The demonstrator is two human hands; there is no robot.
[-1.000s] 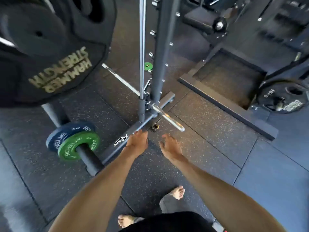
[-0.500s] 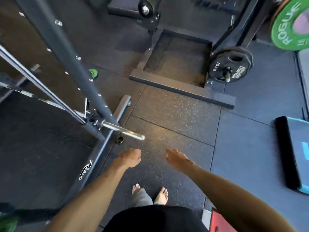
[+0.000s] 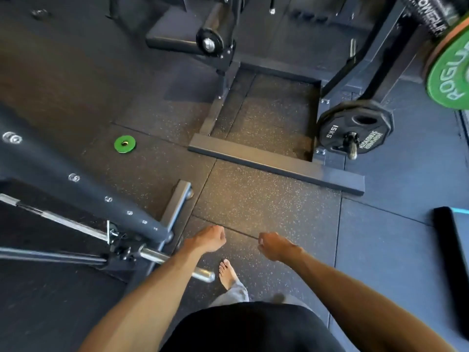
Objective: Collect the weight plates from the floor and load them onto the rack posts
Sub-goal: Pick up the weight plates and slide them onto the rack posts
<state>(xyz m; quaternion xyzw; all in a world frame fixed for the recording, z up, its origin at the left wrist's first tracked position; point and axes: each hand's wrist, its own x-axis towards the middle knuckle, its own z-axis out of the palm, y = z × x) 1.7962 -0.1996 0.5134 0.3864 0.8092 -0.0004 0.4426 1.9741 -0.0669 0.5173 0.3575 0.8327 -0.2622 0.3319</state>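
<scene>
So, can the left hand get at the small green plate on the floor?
Probably not yet: left hand hangs empty, well short of the green plate; the rack foot lies between them.

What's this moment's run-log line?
left hand empty; right hand empty; small green plate on floor; black plate mounted

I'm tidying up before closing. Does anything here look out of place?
Yes: a small green plate lies flat on the floor, alone and off any post. The black 15 kg plate, by contrast, sits on a peg.
</scene>
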